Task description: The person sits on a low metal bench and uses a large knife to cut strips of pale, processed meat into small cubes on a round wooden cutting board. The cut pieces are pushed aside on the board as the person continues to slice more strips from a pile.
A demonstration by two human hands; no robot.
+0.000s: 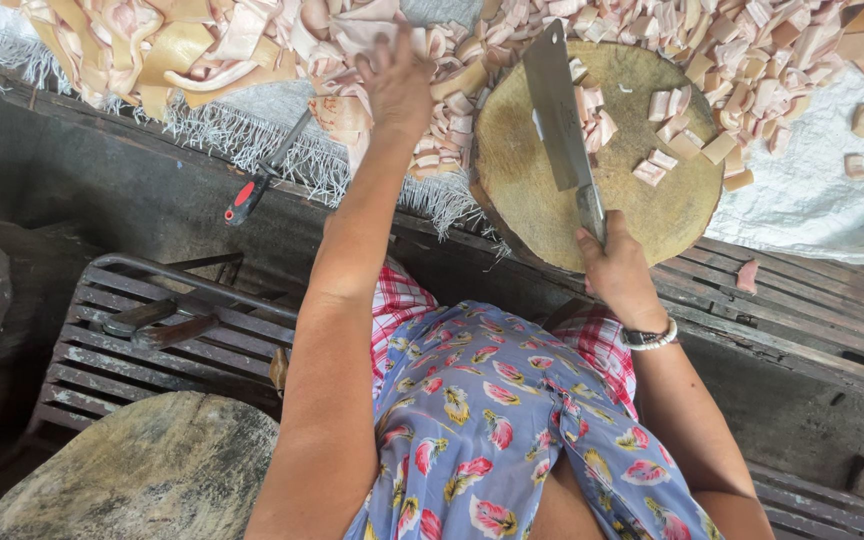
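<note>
1. Right hand has its fingers wrapped tight round the handle of a cleaver; the blade slants up and away over the round wooden chopping block.
2. Cleaver sits over the left-centre of the block; the near half of the block is bare wood, with open room there.
3. Cut meat pieces lie on the block's far right part, just beside the blade, some close to the rim.
4. Left hand reaches out onto the pile of meat strips left of the block; its fingers are down in the pile, so I cannot tell whether they are spread or gripping.
5. The pile lies on a white woven sheet with a frayed fringe hanging over the near edge of the counter.
6. A red-handled tool lies across that fringe edge, left of the left arm, well apart from the block.
7. The block's near rim overhangs the slatted bench.
8. A second round block sits bottom left, with a dark-handled knife on the slats beside it.
</note>
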